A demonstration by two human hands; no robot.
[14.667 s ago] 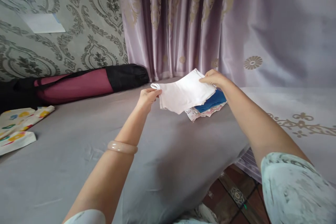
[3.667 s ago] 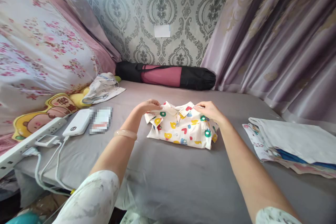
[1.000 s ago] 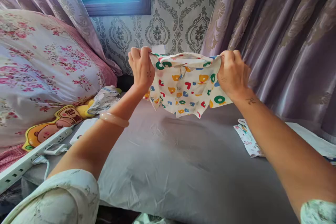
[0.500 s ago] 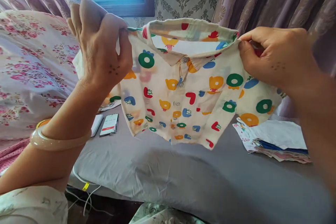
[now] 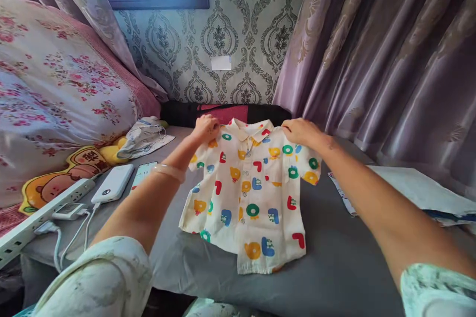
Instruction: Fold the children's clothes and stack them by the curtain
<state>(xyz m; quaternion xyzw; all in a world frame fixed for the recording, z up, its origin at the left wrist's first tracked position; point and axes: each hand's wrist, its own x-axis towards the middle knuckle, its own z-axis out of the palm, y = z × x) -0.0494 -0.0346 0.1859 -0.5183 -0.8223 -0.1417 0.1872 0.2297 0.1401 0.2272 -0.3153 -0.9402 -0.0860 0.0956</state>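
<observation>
A small white short-sleeved shirt (image 5: 247, 193) with a collar, front buttons and colourful prints is spread front side up over the grey sheet (image 5: 327, 262). My left hand (image 5: 207, 129) grips it at the shoulder on the left of the collar, fingers closed on the cloth. At the opposite shoulder my right hand (image 5: 300, 132) pinches the fabric. Both arms reach forward past the shirt's sides. One corner of the hem hangs lower than the rest, near the front of the bed.
Folded clothes (image 5: 405, 188) lie at the right. On the left are a phone (image 5: 143, 173), a white power bank (image 5: 112, 183), a power strip (image 5: 48, 218) with cables, a yellow plush item (image 5: 59, 181) and a crumpled garment (image 5: 145, 136). A dark long bundle (image 5: 182, 114) rests by the wall.
The shirt has gone from being held up in the air down onto the bed, farther from me. Both hands moved forward and down with it, still gripping its shoulders.
</observation>
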